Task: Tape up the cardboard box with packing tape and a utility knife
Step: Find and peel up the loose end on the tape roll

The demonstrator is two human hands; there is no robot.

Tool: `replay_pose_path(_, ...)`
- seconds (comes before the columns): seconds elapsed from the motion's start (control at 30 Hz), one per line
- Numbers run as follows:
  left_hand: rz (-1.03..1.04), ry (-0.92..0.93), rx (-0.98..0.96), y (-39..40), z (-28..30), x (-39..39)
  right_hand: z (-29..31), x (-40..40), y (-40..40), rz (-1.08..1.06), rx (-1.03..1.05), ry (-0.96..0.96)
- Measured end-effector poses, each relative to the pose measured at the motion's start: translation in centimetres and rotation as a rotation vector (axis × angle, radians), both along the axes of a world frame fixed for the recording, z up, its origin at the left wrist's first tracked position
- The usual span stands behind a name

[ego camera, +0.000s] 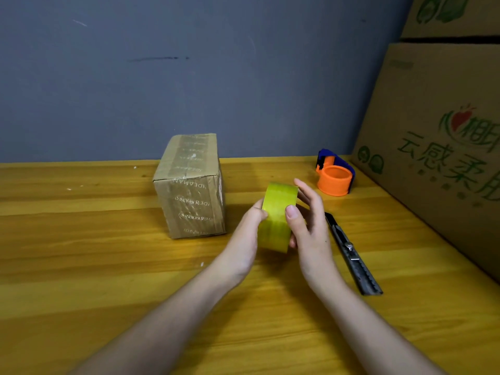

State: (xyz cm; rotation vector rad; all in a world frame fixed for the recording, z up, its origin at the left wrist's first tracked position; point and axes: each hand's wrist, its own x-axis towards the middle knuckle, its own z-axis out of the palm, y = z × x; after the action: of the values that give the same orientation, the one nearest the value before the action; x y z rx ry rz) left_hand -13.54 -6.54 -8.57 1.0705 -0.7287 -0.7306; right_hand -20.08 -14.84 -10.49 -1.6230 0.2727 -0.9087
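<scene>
Both hands hold the roll of packing tape (276,216) above the worktop (108,266), left hand (244,234) and right hand (308,226) fingers curled round it. The cardboard box (190,185) stands just left-forward; the utility knife (351,253) lies beside the right hand.

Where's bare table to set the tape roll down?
Free: the table left of the box, and the near strip by the forearms. Narrower: between box and dispenser. Crowded: right side, with the knife beside the big cartons. Both hands hold the roll.
</scene>
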Motion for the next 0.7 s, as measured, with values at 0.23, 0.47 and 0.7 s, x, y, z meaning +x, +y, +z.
replay_pose_path(0.23,-0.119,-0.104,0.155,1.1,0.7,0.4,0.0,-0.3,-0.1,-0.008,0.014,0.018)
replay_pose_path(0.47,0.078,0.045,0.079,0.4,0.2,-0.3,-0.1,0.0,0.2,-0.005,0.065,0.012)
replay_pose_path(0.7,0.038,0.084,0.056,-0.1,0.0,0.1,-0.2,0.2,0.3,-0.004,0.063,0.012)
